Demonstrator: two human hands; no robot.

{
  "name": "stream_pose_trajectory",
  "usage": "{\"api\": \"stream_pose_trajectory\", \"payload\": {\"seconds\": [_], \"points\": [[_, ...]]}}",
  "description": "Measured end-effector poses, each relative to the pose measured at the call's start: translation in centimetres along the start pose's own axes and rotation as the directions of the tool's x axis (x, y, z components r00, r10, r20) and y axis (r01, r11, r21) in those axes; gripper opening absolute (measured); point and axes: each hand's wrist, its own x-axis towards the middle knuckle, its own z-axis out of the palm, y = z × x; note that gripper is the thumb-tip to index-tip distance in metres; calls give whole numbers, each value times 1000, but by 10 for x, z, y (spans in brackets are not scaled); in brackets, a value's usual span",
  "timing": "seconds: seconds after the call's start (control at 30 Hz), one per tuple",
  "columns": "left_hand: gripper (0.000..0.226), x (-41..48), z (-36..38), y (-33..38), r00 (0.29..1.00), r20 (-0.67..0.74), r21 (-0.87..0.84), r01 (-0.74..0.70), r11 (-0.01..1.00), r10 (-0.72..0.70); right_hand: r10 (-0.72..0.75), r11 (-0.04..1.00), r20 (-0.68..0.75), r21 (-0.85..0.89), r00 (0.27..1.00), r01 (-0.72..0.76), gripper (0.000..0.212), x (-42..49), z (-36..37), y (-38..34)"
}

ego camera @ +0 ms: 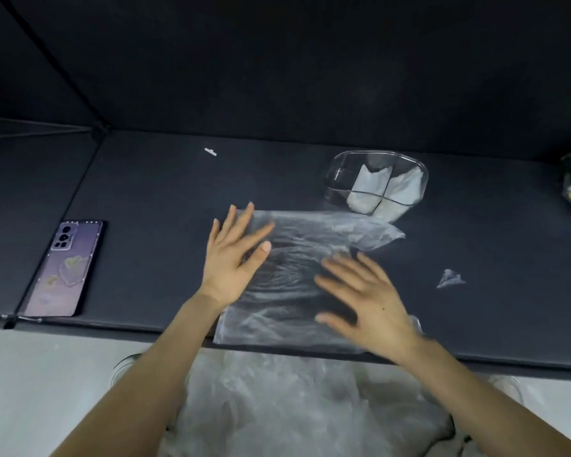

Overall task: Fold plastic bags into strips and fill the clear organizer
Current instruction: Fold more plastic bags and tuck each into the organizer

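The clear organizer [342, 178], just beyond the far right corner of the plastic bag [297, 258], holds folded white bags [370, 186] in its right-hand compartments. The plastic bag lies flat on the table [145, 192], translucent and wrinkled, running from the near edge away. The left hand [234, 258] and right hand [370, 301] press on it, fingers straight and released. A phone [65, 268] lies well to its left.

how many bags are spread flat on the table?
1: the clear bag, under the left hand and right hand. Folded ones sit in the organizer; the lap pile may hide more.
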Motion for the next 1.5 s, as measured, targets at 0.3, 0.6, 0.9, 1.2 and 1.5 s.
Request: {"api": "stream_pose_trajectory", "payload": {"seconds": [0.3,0.6,0.9,1.2,1.5], "points": [[64,-98,-11,8,987,149,-302,106,947,-63,-72,997,-50,-6,996,72,9,-44,24,-40],[72,-108,-37,24,949,227,-650,313,692,-217,430,287,669,536,606,-794,19,-3,-35,-39],[19,-66,-16,23,932,198,-482,363,798,-304,463,291,769,338,441,-895,32,29,-44,-6],[29,-39,5,22,919,43,-217,390,895,-391,356,528,720,371,596,-764,34,34,-60,5],[55,-30,8,24,862,15,-117,504,856,-506,457,843,511,13,728,-538,20,59,-23,29]]}}
